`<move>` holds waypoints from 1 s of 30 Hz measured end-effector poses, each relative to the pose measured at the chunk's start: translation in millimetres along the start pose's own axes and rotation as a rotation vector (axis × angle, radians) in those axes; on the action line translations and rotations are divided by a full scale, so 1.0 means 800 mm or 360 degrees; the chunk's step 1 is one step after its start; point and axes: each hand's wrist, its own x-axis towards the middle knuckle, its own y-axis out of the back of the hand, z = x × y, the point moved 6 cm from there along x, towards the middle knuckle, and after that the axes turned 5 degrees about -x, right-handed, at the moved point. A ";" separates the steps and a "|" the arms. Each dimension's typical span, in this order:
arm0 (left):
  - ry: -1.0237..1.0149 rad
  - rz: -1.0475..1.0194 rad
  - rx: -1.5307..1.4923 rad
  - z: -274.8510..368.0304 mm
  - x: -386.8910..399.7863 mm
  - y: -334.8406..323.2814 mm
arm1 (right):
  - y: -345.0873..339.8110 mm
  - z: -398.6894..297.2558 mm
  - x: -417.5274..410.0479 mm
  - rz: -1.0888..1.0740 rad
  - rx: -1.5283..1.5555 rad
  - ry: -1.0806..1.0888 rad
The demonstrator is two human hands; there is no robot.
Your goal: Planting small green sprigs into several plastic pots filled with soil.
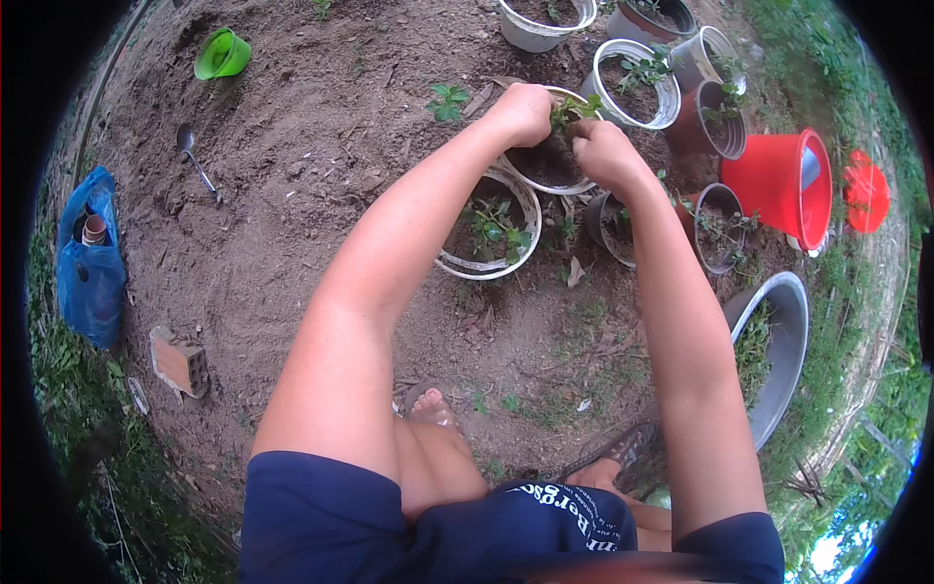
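Both my hands are over a white plastic pot [552, 191] of dark soil. A small leafy green plant [573, 111] shows between them at the pot's far side. My left hand [527, 117] is curled at the left of the leaves, its fingertips hidden. On the other side my right hand [607, 155] has bent, soil-darkened fingers close to the leaves. Whether either hand grips the plant is not clear. Just nearer to me, and touching this pot, stands another white pot [538, 223] with a leafy plant [496, 226] in it.
More planted pots stand ahead and right, including a white pot [598, 66] and a brown pot [689, 120]. A red bucket [762, 175] and a grey basin [792, 350] are at right. Leftward lie a spoon [195, 160], green pot [232, 55], blue plastic bag [95, 292] and hollow brick [175, 361].
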 end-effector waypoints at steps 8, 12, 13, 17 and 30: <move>-0.0041 0.0004 0.0062 0.011 0.011 0.001 | -0.055 -0.032 -0.006 -0.0443 -0.0344 0.0337; 0.0025 -0.0056 0.0023 0.004 0.015 -0.004 | -0.058 -0.028 -0.006 -0.0240 -0.0295 0.0425; 0.0039 -0.0053 0.0024 0.001 0.013 -0.002 | -0.048 -0.033 -0.017 -0.0167 -0.0324 0.0332; 0.0011 -0.0045 0.0083 -0.004 0.010 0.000 | -0.007 -0.032 -0.028 0.0197 -0.0293 0.0068; -0.0172 0.0005 -0.0021 0.005 0.010 -0.005 | -0.022 0.002 0.018 0.0013 -0.0357 0.0140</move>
